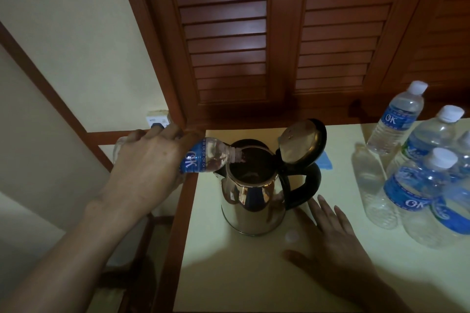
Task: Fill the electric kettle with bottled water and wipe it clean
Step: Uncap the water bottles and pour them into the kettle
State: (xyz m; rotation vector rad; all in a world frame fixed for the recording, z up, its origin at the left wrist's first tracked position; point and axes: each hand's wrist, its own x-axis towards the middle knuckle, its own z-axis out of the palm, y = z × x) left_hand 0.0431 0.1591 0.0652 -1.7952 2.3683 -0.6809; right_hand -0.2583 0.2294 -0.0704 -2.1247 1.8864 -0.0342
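A shiny steel electric kettle (pixel 250 201) with a black handle stands on the pale table (pixel 229 274), its lid (pixel 301 143) flipped up. My left hand (pixel 150 162) grips a clear water bottle (pixel 206 157) with a blue label, tipped sideways so its uncapped neck rests over the kettle's open mouth. My right hand (pixel 333 241) lies flat on the table just right of the kettle's base, fingers spread, holding nothing. A small white bottle cap (pixel 292 236) sits on the table by that hand. A blue cloth (pixel 325 161) peeks out behind the kettle's handle.
Several capped water bottles (pixel 417 188) stand at the table's right side, one uncapped bottle (pixel 373 185) among them. Wooden louvred doors (pixel 279 33) rise behind the table. A wall socket (pixel 157 119) is at the left, beyond the table's wooden edge.
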